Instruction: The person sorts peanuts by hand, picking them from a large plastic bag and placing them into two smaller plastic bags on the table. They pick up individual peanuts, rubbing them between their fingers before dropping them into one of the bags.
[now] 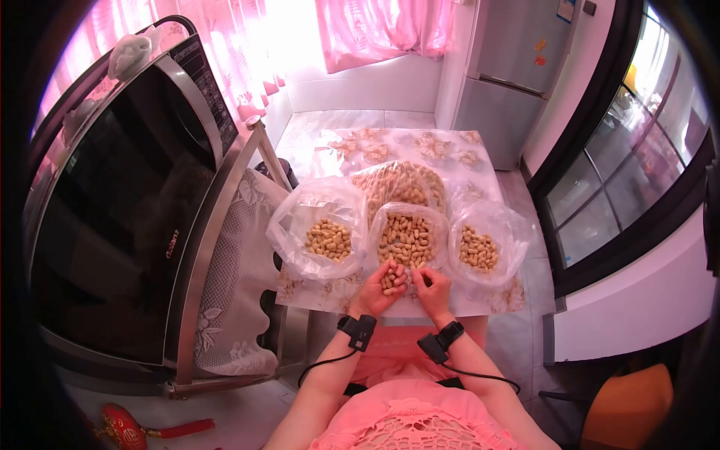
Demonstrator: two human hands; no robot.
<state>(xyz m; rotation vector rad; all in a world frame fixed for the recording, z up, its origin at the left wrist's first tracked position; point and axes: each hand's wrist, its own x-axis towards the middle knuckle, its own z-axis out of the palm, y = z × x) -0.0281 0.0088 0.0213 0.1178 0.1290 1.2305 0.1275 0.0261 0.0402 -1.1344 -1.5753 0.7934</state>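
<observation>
My left hand [379,289] is palm up near the table's front edge, its fingers curled round several peanuts [388,281]. Just right of it, my right hand [433,290] is closed in a pinch; a small pale bit shows at its fingertips, too small to name. Right beyond both hands stands an open clear bag [406,237] of peanuts. Another open bag [328,238] with fewer peanuts is on the left, and a third [478,249] is on the right. Behind the middle one lies a larger clear bag [405,182] full of peanuts.
A flowered cloth covers the table [491,176]. At the left stands a black oven-like appliance [120,202] on a metal-framed stand with a lace cloth [236,300]. A grey fridge [499,109] is at the back right, and an orange chair [630,409] at the lower right.
</observation>
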